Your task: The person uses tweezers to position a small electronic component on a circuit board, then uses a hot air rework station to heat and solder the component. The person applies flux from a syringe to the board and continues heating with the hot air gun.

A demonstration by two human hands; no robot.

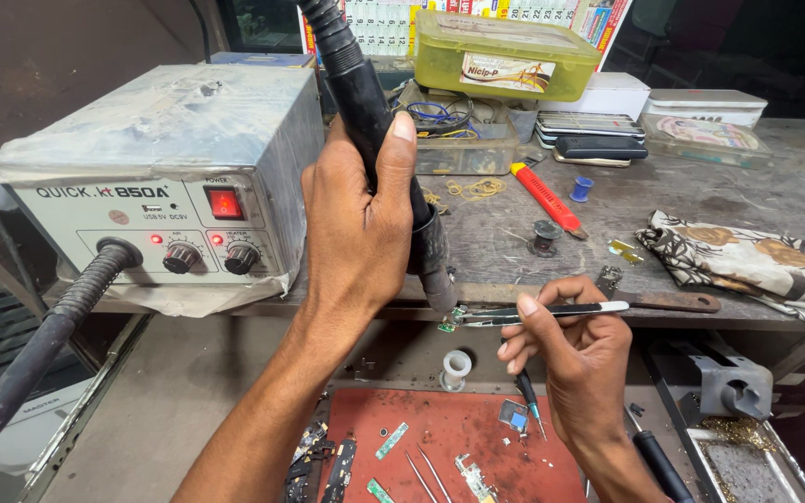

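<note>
My left hand (356, 224) grips the black hot-air wand (365, 102), held upright with its nozzle (437, 279) pointing down at a small green circuit board (449, 322). My right hand (575, 359) holds tweezers (542, 312) horizontally, and their tips pinch that small board at the bench's front edge. The wand's ribbed hose (34, 359) runs from the grey rework station (156, 177) at the left, whose red switch is lit.
A red mat (449, 447) below carries small boards, spare tweezers and parts. On the bench lie a red-handled cutter (544, 197), a patterned cloth (757, 261), a yellow-green box (505, 56), stacked phones (593, 135) and a solder spool (456, 368).
</note>
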